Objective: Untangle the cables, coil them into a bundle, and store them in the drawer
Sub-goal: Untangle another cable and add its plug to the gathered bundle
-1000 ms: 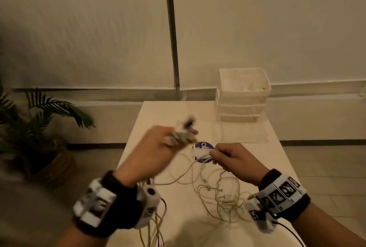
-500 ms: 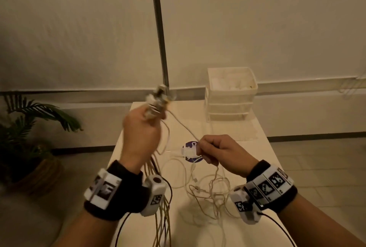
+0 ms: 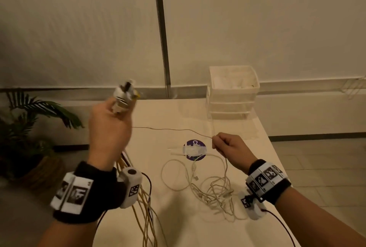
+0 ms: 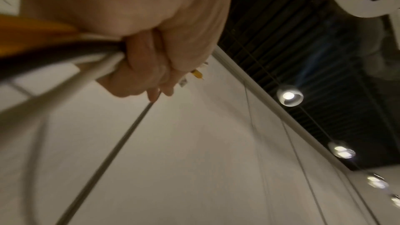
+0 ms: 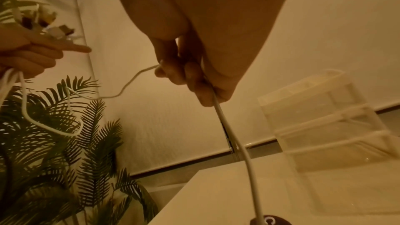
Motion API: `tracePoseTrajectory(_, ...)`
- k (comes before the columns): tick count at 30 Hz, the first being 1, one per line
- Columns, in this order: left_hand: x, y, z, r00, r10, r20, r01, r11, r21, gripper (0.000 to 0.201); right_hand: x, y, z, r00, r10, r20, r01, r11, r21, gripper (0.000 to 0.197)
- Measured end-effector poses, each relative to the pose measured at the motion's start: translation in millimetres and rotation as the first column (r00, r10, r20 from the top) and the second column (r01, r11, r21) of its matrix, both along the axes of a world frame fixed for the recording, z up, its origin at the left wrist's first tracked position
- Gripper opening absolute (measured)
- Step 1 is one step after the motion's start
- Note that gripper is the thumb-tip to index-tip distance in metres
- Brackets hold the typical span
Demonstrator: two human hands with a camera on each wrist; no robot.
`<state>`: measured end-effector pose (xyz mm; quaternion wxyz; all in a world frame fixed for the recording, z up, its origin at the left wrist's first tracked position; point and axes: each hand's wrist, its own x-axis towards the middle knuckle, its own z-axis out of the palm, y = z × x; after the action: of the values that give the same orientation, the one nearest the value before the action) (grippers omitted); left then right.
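Observation:
My left hand (image 3: 112,120) is raised over the table's left edge and grips a bunch of cable ends, with the plugs (image 3: 124,93) sticking out above the fist and several cables (image 3: 144,207) hanging down past the wrist. In the left wrist view the fingers (image 4: 142,67) curl round white, black and yellow cables. A thin white cable (image 3: 174,129) runs from that hand across to my right hand (image 3: 227,145), which pinches it above the table; the right wrist view shows this cable (image 5: 227,126) passing through the fingers. A loose tangle of cables (image 3: 213,189) lies on the table.
A white stack of plastic drawers (image 3: 231,96) stands at the table's far right, with a clear sheet in front of it. A round purple sticker (image 3: 195,149) with tape over it marks the white table (image 3: 178,227). A potted palm (image 3: 29,127) stands on the floor at left.
My left hand has risen and moved left with the bunch of plugs. My right hand has shifted right, so the white cable between the hands is drawn out longer.

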<state>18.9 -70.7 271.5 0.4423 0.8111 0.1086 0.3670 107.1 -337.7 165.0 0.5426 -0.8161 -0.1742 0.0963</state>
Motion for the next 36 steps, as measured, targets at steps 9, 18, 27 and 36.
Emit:
tracePoseTrajectory(9, 17.5, -79.7, -44.5, 0.847, -0.384, -0.367, 0.466, 0.87, 0.165, 0.022, -10.8, 23.4, 58.5, 0.974, 0.216, 0.073, -0.225, 0.963, 0.149, 0.026)
tracePoseTrajectory(18, 16.7, -69.8, -27.4, 0.952, -0.286, -0.106, 0.295, 0.953, 0.07, 0.045, -11.7, 18.6, 34.2, 0.965, 0.253, 0.066, -0.26, 0.953, 0.155, 0.027)
tracePoseTrajectory(27, 13.2, -40.3, -37.8, 0.988, -0.145, -0.051, 0.138, 0.983, -0.121, 0.027, 31.9, 13.9, -35.5, 0.983, 0.104, 0.152, -0.081, 0.985, -0.153, 0.024)
tracePoseTrajectory(36, 9.5, -29.3, -52.4, 0.986, -0.161, -0.052, 0.145, 0.962, -0.229, 0.023, 64.4, 19.5, -30.6, 0.972, 0.23, 0.038, -0.196, 0.894, -0.403, 0.024)
